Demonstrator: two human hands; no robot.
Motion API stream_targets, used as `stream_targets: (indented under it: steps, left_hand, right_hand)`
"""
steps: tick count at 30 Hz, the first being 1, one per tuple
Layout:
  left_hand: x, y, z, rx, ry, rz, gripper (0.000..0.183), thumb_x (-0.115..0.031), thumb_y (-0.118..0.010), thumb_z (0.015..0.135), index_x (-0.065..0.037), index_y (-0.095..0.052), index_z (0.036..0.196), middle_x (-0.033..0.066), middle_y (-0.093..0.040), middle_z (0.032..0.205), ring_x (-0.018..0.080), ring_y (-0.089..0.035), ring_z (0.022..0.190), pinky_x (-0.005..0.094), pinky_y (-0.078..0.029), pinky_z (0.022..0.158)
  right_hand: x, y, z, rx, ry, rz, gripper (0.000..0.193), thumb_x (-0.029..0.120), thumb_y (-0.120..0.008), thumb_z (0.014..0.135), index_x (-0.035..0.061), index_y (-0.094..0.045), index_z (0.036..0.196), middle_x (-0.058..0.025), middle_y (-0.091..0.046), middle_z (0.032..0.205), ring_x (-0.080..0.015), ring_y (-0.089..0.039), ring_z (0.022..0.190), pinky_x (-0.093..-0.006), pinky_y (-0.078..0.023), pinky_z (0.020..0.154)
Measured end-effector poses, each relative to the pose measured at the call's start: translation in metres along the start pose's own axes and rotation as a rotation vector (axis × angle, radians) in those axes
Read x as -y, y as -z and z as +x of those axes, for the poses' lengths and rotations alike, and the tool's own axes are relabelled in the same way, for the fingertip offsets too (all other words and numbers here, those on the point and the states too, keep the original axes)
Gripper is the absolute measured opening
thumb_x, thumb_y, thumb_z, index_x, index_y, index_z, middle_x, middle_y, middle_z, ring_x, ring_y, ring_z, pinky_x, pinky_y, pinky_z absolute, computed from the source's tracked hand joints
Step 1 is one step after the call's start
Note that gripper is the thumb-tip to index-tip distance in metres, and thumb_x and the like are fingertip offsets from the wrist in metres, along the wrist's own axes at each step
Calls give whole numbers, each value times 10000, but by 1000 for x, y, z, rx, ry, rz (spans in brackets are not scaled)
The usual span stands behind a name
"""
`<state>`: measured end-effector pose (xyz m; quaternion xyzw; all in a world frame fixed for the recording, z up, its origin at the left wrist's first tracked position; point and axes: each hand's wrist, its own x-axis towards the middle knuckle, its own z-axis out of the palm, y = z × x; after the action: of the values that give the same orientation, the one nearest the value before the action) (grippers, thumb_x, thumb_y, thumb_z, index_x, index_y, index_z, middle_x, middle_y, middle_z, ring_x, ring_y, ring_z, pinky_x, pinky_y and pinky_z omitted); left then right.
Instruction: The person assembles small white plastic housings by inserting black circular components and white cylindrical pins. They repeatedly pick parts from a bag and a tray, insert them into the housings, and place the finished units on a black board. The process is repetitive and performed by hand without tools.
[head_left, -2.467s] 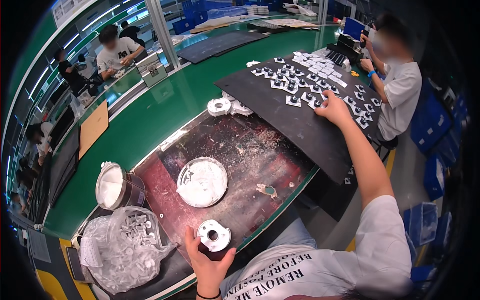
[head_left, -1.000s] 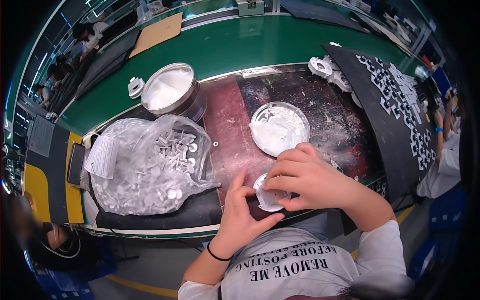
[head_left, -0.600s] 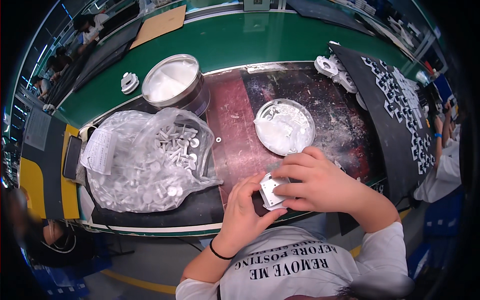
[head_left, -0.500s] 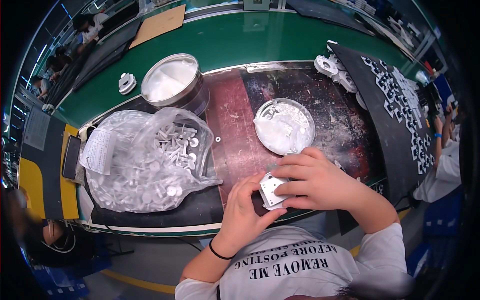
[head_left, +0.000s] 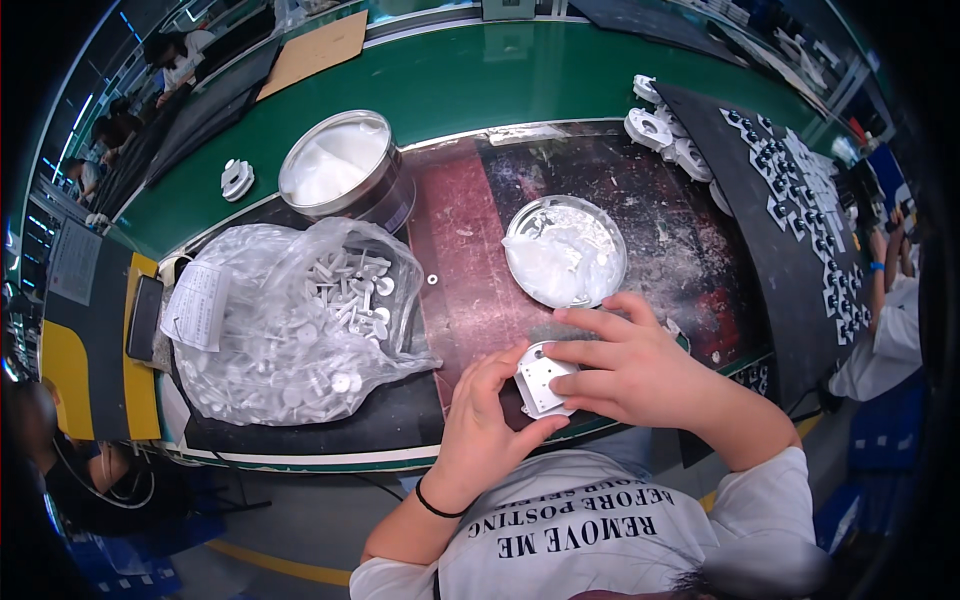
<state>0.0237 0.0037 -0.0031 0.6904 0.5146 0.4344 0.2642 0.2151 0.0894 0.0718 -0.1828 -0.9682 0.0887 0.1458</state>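
Observation:
A small white plastic housing (head_left: pixel 543 384) with tiny holes in its flat face is held between my two hands at the near edge of the table. My left hand (head_left: pixel 487 408) is closed around its left side, thumb along the near edge. From the right, my right hand (head_left: pixel 632 366) rests its fingers on the face and right edge of the housing. Just beyond my hands lies a round metal dish (head_left: pixel 616 232) with white grease-like stuff and a plastic sheet in it.
Left of my hands sits a clear plastic bag (head_left: pixel 265 370) of white plastic parts. Behind it stands a large metal tin (head_left: pixel 385 195) with white contents. A small white ring (head_left: pixel 432 280) lies on the table. At right, a black board (head_left: pixel 770 290) carries rows of small parts. White parts (head_left: pixel 237 180) ride the green belt (head_left: pixel 450 85).
The white part on the green belt has slid left and nearer. My right hand's fingers have shifted slightly on the housing, which stays in both hands.

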Motion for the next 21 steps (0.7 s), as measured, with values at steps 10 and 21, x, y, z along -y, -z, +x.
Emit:
stream_targets:
  steps: [10,21]
  left_hand:
    - [-6,75,25,-138,-84,500,377,-131,-725,710,-13,-551,1023,176,-581,1057,356,-533,999,427,-422,860]
    - [50,109,77,-68,-1,1033,85,-109,-630,774,-52,-623,837,77,-619,764,288,-563,769,409,-423,703]
  right_hand:
    - [10,2,-31,-232,-198,98,250,220,-739,696,197,-681,938,10,-614,1092,-236,-497,1146,-440,-309,939]
    - [9,-4,-49,-403,-243,173,234,120,-717,667,142,-686,898,1,-625,985,-239,-531,1039,-407,-354,869]
